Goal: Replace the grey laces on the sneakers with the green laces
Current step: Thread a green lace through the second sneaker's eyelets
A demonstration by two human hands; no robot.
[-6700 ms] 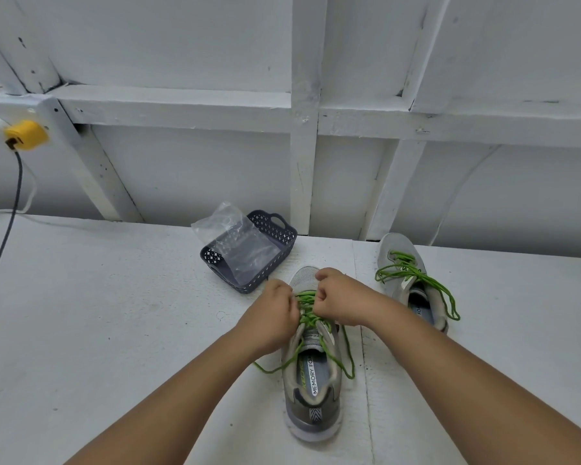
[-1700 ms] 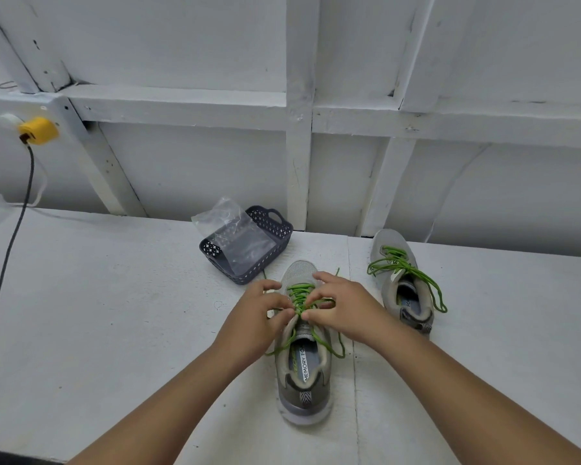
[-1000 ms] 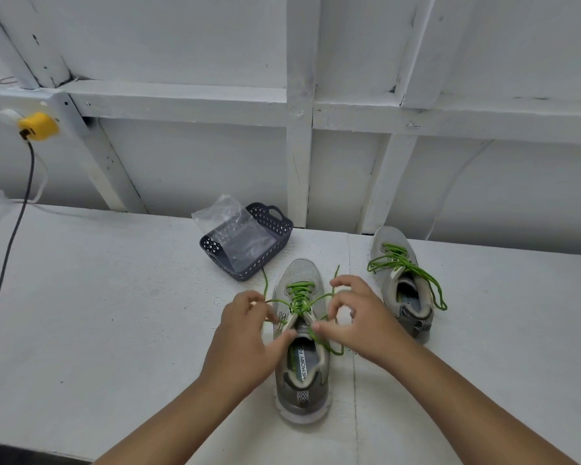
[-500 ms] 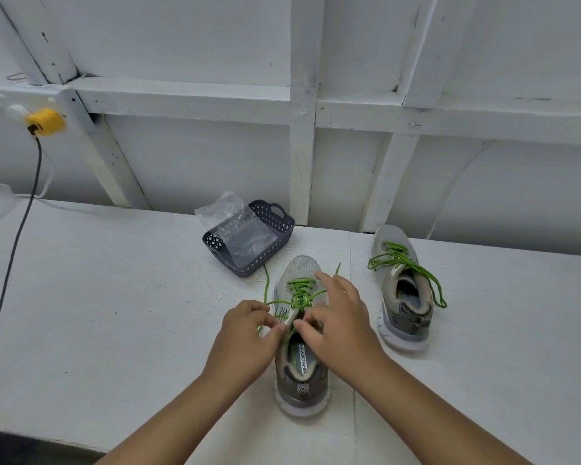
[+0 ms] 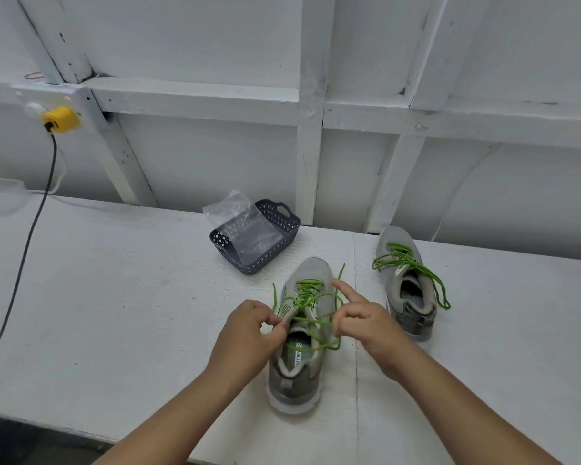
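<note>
A grey sneaker [image 5: 299, 370] stands toe-away in front of me on the white table [image 5: 114, 313], threaded with a green lace [image 5: 307, 292]. My left hand [image 5: 249, 333] pinches a strand of that lace at the shoe's left side. On the right side, my right hand [image 5: 361, 322] holds a lace loop with curled fingers while its index finger points out straight. The second grey sneaker [image 5: 408, 286] sits to the right, its green lace [image 5: 430, 280] lying loose over its side.
A dark perforated basket [image 5: 282, 226] with a clear plastic bag [image 5: 239, 219] in it stands behind the near sneaker. A black cable [image 5: 24, 263] runs down from a yellow plug [image 5: 61, 120] at the left. White wall framing closes the back.
Both hands have drawn apart from the middle of the shoe, pulling lace strands out to each side. My right index finger has straightened. The view has shifted slightly.
</note>
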